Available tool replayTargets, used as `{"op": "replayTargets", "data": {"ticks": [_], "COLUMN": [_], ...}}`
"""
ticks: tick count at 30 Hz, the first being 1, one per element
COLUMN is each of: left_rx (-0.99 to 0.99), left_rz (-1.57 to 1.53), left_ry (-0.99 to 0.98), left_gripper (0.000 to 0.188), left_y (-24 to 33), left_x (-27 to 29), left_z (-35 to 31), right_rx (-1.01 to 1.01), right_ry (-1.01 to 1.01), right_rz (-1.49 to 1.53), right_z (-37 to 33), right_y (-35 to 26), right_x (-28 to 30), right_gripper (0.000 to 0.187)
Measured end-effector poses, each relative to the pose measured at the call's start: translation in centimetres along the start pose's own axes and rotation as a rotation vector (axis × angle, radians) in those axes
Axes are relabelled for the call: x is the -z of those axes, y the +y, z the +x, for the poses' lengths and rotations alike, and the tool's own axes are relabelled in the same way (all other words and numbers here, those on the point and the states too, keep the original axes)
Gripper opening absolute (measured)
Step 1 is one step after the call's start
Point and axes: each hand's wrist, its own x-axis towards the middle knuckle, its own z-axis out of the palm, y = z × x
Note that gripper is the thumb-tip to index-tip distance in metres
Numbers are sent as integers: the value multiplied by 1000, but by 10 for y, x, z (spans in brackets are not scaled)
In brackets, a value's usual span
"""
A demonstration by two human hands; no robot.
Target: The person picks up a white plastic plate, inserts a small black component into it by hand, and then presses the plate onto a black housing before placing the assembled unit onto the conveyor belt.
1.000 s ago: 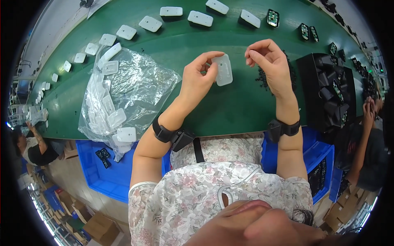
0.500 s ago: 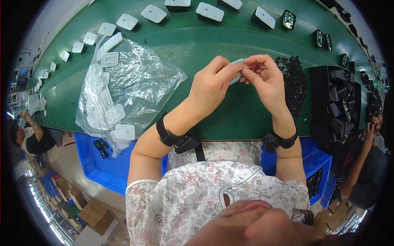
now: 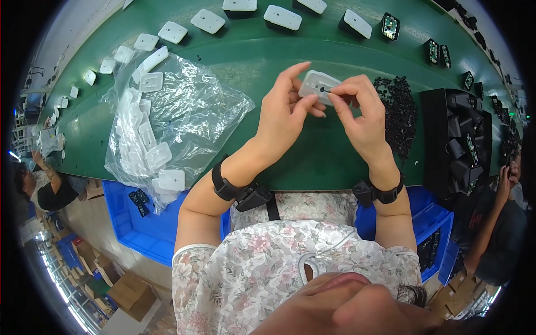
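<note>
Above the green table I hold a white plastic cover [image 3: 314, 81], a rounded rectangle with its recessed face showing. My left hand [image 3: 286, 109] grips its left and lower edge between thumb and fingers. Pinched at the cover's middle, the fingertips of my right hand [image 3: 360, 106] meet a small black part [image 3: 324, 89] on its face. Just right of that hand lies a pile of small black parts [image 3: 397, 114]. To the left, a clear plastic bag [image 3: 204, 106] holds several more white covers [image 3: 158, 155].
A row of black housings with white covers [image 3: 283, 18] curves along the far side. Some housings with bare circuit boards [image 3: 391, 27] stand at the right. A black box [image 3: 432, 117] of housings sits near the right edge. Blue bins [image 3: 139, 234] flank my lap; other people work at both sides.
The white cover has turned from nearly edge-on to face-up, showing its recess. My left fingers have opened out along its edge, and the black part now shows at my right fingertips.
</note>
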Motion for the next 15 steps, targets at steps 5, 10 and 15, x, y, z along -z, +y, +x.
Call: {"op": "replayTargets", "data": {"ticks": [5, 10, 15], "left_rx": [165, 126, 2], "left_rz": [-91, -90, -96], "left_ry": [-96, -93, -76], "left_gripper": [17, 12, 6], "left_y": [0, -5, -8], "left_x": [5, 3, 1], "left_z": [4, 1, 1], "right_rx": [-53, -240, -326], "right_ry": [-6, -24, 10], "right_rz": [47, 205, 348], "right_z": [-2, -4, -7], "right_y": [2, 4, 8], "right_x": [-2, -4, -12], "right_gripper": [12, 10, 8]}}
